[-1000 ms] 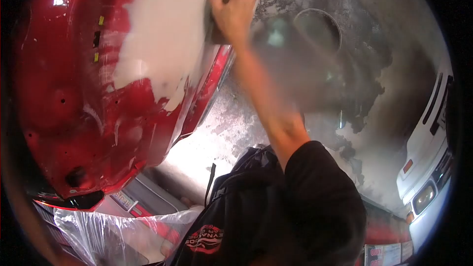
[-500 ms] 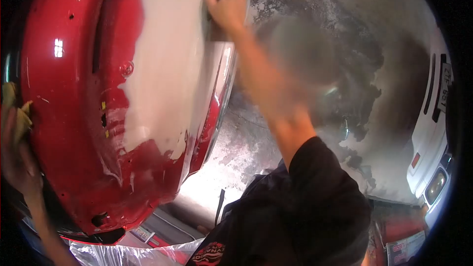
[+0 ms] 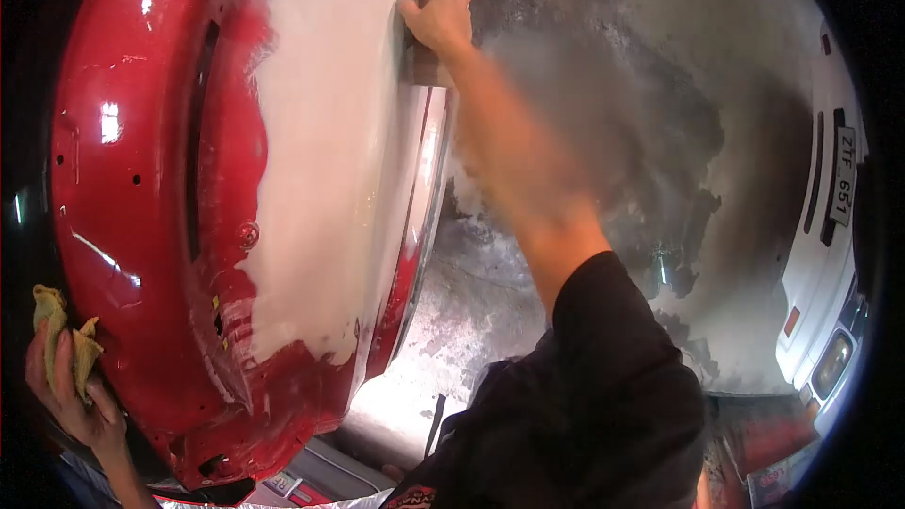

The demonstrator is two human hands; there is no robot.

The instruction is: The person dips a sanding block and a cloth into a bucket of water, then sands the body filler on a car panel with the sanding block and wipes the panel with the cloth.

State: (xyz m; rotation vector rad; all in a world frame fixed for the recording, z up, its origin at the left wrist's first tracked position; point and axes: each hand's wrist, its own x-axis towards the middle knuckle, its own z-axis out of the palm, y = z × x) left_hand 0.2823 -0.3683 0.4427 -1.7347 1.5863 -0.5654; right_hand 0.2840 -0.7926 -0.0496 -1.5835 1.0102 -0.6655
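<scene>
My right hand [image 3: 441,19] grips a flat brown-and-dark block [image 3: 431,68], pressed against the pale coated area [image 3: 316,132] of a red car body panel [image 3: 123,198], near its right edge. The thumb is on the left side of the block, and the forearm crosses from the black sleeve below. At the far left, my left hand [image 3: 83,410] holds a crumpled yellow cloth [image 3: 83,351] between its fingers, beside the panel's lower left edge.
A white car [image 3: 820,273] with a licence plate stands at the right. Between it and the red panel lies a stained grey floor [image 3: 603,57]. Clear plastic sheeting [image 3: 273,504] and a grey-and-red object [image 3: 316,481] show at the bottom. A red object [image 3: 764,434] is at lower right.
The view has shifted, so the panel sits lower and more of the white car shows. My left hand with the yellow cloth has come into view. My right hand stays on the block.
</scene>
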